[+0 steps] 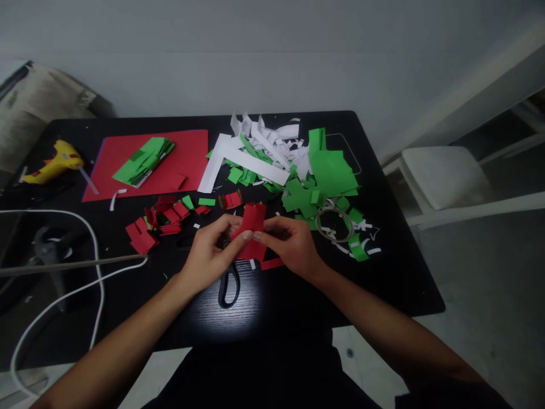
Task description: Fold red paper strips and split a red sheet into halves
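Between both hands is a piece of red paper (254, 216), pinched near its lower part with the thumbs almost meeting in front. My left hand (213, 245) grips it from the left, fingers curled behind. My right hand (293, 243) grips it from the right in the same way. Under the hands lie more red paper scraps (270, 263). A pair of scissors (229, 288) rests on the table below my left hand; its black handle loop shows, and the rest is hidden by the hand.
A black table (340, 289) carries green scraps (334, 170), white strips (255, 159), folded red pieces (145, 233), a red sheet (191, 153) with a green paper stack (145, 159), a yellow glue gun (59, 163), a tape ring (334, 224) and a white cable (100, 284).
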Motion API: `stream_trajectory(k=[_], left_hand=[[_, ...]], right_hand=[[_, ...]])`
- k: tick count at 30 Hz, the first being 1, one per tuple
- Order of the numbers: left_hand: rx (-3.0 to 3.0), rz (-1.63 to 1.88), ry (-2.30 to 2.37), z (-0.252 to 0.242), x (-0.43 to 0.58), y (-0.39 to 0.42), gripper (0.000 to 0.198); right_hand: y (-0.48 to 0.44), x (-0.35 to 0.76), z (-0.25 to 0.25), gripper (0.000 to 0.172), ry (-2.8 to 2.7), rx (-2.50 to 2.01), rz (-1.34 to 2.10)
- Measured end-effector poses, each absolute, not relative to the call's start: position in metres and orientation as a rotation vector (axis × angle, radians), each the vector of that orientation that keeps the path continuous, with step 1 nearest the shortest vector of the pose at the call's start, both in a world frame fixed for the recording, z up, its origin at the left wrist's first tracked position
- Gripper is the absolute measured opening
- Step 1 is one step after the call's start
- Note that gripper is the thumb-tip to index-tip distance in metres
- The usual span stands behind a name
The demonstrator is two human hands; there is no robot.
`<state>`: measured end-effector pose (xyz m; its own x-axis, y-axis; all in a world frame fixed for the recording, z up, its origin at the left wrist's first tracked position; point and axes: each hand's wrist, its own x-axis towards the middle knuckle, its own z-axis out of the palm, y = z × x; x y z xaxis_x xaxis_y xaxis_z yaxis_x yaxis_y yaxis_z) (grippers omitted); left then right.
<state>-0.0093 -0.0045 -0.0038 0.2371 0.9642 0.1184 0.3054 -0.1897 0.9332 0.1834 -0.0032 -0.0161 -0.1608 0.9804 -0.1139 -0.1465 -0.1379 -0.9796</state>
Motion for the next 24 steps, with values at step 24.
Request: stream_trajectory(k=[24], left_hand=[[1.32,0.911,1.129,0.0038,-0.0065,0.0004,0.029]], right_hand=[[0.0016,0.1826,-0.0176,0.029,-0.932,-1.085,1.655]])
